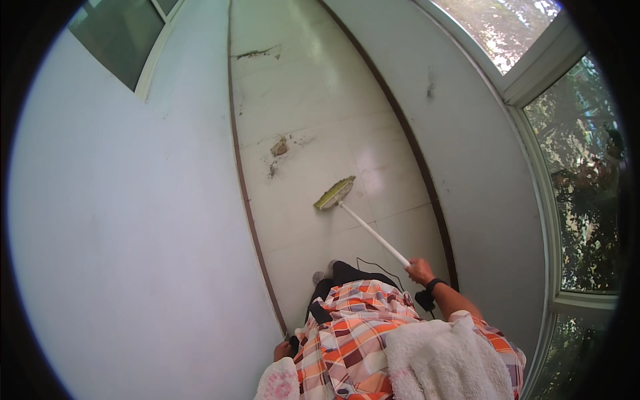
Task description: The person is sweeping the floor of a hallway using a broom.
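Note:
My right hand (420, 271) grips the white handle (374, 231) of a broom, near its upper end. The broom head (336, 194), with yellow-green bristles, is on the pale tiled floor (320, 250) in front of my feet. Beyond it on the left lies a small heap of debris (280, 146) with a brown scrap and dark crumbs around it. My left hand (282, 350) hangs low by my hip next to the left wall, beside a small black object (294, 344). Its fingers are mostly hidden, so I cannot tell whether it holds anything.
A white wall (150, 225) with a brown baseboard runs along the left. On the right stands a low wall (480, 200) below windows (580, 175). Farther up the corridor lies a dark streak of dirt (255, 53). A thin black cable (382, 270) hangs beside my right leg.

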`<state>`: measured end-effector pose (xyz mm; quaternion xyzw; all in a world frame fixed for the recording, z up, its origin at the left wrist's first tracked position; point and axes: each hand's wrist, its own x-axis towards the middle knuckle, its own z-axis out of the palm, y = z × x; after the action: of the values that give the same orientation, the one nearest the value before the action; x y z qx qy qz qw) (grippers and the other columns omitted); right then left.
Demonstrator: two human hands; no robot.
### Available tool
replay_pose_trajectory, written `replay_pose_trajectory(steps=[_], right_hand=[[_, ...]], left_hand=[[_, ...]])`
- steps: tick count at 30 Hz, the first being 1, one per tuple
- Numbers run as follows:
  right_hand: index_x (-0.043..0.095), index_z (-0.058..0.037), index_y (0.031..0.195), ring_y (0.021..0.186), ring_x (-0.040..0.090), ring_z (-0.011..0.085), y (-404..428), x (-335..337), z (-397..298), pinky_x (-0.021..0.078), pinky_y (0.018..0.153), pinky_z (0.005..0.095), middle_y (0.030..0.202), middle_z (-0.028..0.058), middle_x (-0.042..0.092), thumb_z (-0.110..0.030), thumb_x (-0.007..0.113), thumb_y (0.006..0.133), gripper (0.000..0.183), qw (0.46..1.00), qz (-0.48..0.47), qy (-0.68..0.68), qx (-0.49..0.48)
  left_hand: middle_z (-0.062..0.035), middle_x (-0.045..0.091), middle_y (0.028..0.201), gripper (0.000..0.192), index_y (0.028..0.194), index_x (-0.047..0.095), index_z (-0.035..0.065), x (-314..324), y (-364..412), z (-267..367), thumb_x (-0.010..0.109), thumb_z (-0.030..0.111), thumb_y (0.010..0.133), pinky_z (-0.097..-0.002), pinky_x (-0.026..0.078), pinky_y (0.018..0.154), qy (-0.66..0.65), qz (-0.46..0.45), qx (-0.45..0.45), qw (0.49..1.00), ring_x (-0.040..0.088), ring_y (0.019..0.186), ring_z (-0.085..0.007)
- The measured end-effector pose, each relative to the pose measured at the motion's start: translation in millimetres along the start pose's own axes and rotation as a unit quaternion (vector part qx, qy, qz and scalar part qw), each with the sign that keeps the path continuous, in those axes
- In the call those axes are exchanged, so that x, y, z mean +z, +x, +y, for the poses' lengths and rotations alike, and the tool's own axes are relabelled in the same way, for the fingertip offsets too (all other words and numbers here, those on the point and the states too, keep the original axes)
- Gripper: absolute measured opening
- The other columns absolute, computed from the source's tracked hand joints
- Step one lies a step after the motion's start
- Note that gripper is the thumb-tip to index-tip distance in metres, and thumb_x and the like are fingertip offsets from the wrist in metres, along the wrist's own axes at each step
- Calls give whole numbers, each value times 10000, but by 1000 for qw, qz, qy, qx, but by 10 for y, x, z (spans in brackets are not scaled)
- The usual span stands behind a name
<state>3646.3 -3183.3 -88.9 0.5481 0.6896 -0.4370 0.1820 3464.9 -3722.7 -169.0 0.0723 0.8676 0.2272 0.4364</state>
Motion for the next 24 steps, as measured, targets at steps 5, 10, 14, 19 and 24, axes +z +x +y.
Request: replay_pose_trajectory(steps=[5,10,14,19,24], right_hand=[[579,-34,967,469,543,152,-296,114,483,450,425,300,619,74,573,-172,608,755,255,997,-41,65,10],[598,-74,985,920,550,341,-396,115,575,426,796,391,947,186,594,-255,622,742,304,995,84,-49,-10],[602,-89,1006,914,559,337,-319,-44,329,436,799,392,957,188,596,-254,626,732,321,994,98,-46,-13],[597,-85,1018,915,561,341,327,-417,-48,434,807,397,952,196,598,-250,616,732,330,995,82,-42,-23],[589,-52,1005,886,571,345,1103,-980,-1438,446,789,408,934,207,596,-237,587,724,337,991,51,-107,-68]], left_hand=[[-131,620,715,225,817,630,49,-320,571,320,537,242,751,-350,469,570,53,-94,55,993,596,616,-235],[-77,605,722,192,897,566,3,-623,886,815,483,139,789,-251,461,486,-179,-45,-108,977,580,585,-146],[-115,627,785,209,952,556,3,-709,1112,962,526,169,829,-279,495,504,-182,-24,-80,980,613,617,-181],[-94,606,695,172,830,592,26,-562,1108,1398,495,156,775,-296,479,524,-226,-53,-131,964,588,603,-197],[-98,606,697,173,826,593,27,-930,1385,2205,494,160,774,-302,478,527,-195,-57,-115,972,588,607,-205]])
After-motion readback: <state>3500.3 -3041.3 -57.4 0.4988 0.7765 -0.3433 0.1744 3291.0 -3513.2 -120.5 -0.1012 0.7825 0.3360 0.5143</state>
